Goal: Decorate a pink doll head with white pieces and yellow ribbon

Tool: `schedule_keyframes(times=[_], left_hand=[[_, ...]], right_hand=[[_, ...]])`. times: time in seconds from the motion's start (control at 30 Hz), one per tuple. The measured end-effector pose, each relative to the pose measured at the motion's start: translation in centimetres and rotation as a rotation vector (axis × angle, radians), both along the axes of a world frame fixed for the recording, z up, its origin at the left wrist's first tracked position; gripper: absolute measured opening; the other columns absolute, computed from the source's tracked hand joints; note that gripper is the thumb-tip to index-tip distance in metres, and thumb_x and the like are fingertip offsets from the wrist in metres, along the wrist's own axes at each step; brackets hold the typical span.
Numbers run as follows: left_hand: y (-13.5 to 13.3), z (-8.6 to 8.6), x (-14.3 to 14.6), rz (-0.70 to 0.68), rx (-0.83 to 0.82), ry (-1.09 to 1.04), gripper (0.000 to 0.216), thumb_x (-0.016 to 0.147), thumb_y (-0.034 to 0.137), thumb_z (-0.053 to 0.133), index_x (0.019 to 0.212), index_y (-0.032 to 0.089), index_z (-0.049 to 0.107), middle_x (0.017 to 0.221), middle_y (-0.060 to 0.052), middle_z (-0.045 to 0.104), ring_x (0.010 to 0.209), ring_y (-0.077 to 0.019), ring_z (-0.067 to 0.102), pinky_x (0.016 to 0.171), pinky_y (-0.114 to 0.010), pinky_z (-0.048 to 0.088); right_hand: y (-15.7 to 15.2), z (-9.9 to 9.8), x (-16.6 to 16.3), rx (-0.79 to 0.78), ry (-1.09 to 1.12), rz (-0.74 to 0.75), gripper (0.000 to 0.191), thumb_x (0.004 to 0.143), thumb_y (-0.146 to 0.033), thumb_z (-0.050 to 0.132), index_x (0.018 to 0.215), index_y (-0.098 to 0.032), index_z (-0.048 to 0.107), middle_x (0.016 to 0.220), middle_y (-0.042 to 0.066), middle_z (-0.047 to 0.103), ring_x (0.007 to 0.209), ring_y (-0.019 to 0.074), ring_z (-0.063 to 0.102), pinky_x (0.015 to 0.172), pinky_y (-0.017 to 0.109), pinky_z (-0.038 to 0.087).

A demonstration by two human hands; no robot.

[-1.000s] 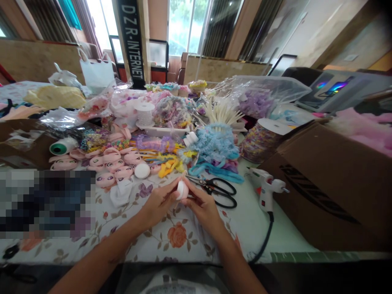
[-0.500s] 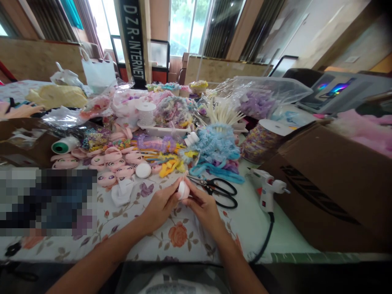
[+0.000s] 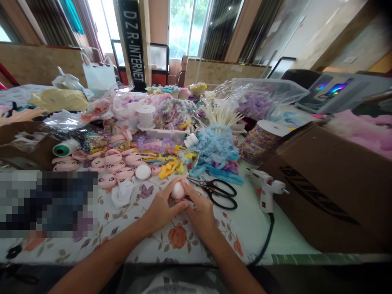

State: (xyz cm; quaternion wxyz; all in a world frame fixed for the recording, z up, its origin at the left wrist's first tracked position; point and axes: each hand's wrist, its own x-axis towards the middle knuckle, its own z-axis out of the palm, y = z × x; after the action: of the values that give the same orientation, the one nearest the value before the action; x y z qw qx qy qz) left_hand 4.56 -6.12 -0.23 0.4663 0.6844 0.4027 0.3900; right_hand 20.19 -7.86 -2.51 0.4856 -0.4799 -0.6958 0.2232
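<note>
Between my two hands is a white ball (image 3: 178, 191), with a bit of pink material around it, partly hidden by the fingers. My left hand (image 3: 161, 207) curls round its left side, thumb below. My right hand (image 3: 200, 207) presses on it from the right, its thumb meeting the left one. Just right of the fingers lie black-handled scissors (image 3: 221, 192) with their tips pointing left. A second white ball (image 3: 143, 172) rests on the flowered cloth (image 3: 122, 241), beside several pink doll heads (image 3: 115, 165) with painted faces. A crumpled white piece (image 3: 121, 194) sits in front of them.
A glue gun (image 3: 266, 183) with a black cord stands at the right, beside a large cardboard box (image 3: 333, 188). Yarn heaps, a blue ruffled bundle (image 3: 216, 147), a ribbon spool (image 3: 263, 141) and a thread cone (image 3: 65, 148) crowd the back. A pixelated patch covers the left.
The ball has turned in my fingers and now shows a rounder white face. Both hands have shifted slightly, the thumbs coming together below it. Things on the table stay put.
</note>
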Motion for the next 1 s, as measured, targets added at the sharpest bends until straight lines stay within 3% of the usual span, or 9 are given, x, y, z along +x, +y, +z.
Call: schedule_keyframes(times=[0.1, 0.2, 0.33, 0.43, 0.6, 1.0], left_hand=[[0.3, -0.3, 0.3, 0.06, -0.049, -0.054, 0.058, 0.073, 0.034, 0.067, 0.127, 0.019, 0.05, 0.127, -0.008, 0.059, 0.117, -0.0269, 0.054, 0.096, -0.037, 0.046], [0.5, -0.4, 0.5, 0.084, -0.068, -0.079, 0.049, 0.075, 0.032, 0.065, 0.121, 0.019, 0.055, 0.125, -0.007, 0.06, 0.115, -0.0255, 0.055, 0.096, -0.036, 0.046], [0.7, 0.0, 0.1, 0.096, -0.016, -0.105, 0.043, 0.077, 0.033, 0.064, 0.118, 0.02, 0.059, 0.124, -0.007, 0.06, 0.114, -0.0244, 0.054, 0.1, -0.036, 0.043], [0.8, 0.6, -0.6, 0.052, -0.034, -0.157, 0.044, 0.077, 0.033, 0.065, 0.118, 0.02, 0.059, 0.128, -0.009, 0.057, 0.117, -0.0249, 0.052, 0.101, -0.036, 0.041], [0.7, 1.1, -1.0, -0.029, -0.22, -0.249, 0.05, 0.075, 0.034, 0.068, 0.121, 0.018, 0.056, 0.125, -0.01, 0.059, 0.111, -0.0253, 0.056, 0.094, -0.036, 0.047], [0.8, 0.3, -0.9, -0.034, -0.195, -0.212, 0.047, 0.076, 0.037, 0.066, 0.119, 0.017, 0.061, 0.12, -0.007, 0.064, 0.11, -0.0259, 0.057, 0.095, -0.034, 0.046]], right_hand=[[0.0, -0.1, -0.3, 0.08, -0.069, -0.019, 0.054, 0.081, -0.016, 0.057, 0.133, -0.031, 0.049, 0.13, 0.002, 0.057, 0.119, 0.0268, 0.055, 0.101, 0.043, 0.045], [-0.1, -0.1, -0.5, 0.006, 0.0, -0.065, 0.054, 0.078, -0.021, 0.063, 0.131, -0.029, 0.053, 0.124, 0.005, 0.062, 0.11, 0.028, 0.061, 0.096, 0.044, 0.048], [-0.4, 0.5, -0.6, -0.188, 0.391, -0.053, 0.059, 0.072, -0.027, 0.072, 0.127, -0.025, 0.051, 0.111, 0.008, 0.068, 0.094, 0.0244, 0.068, 0.085, 0.04, 0.055], [-0.3, 1.6, -0.2, -0.289, 0.615, -0.014, 0.042, 0.071, -0.029, 0.074, 0.11, -0.023, 0.059, 0.099, 0.006, 0.072, 0.087, 0.0214, 0.069, 0.073, 0.033, 0.058], [0.0, 2.8, 0.5, -0.347, 0.584, 0.029, 0.027, 0.07, -0.03, 0.074, 0.096, -0.022, 0.071, 0.099, 0.005, 0.071, 0.08, 0.0196, 0.068, 0.068, 0.03, 0.058], [-0.3, 3.0, 0.4, -0.417, 0.61, -0.043, 0.028, 0.063, -0.032, 0.079, 0.087, -0.018, 0.073, 0.088, 0.005, 0.072, 0.073, 0.02, 0.067, 0.066, 0.03, 0.055]])
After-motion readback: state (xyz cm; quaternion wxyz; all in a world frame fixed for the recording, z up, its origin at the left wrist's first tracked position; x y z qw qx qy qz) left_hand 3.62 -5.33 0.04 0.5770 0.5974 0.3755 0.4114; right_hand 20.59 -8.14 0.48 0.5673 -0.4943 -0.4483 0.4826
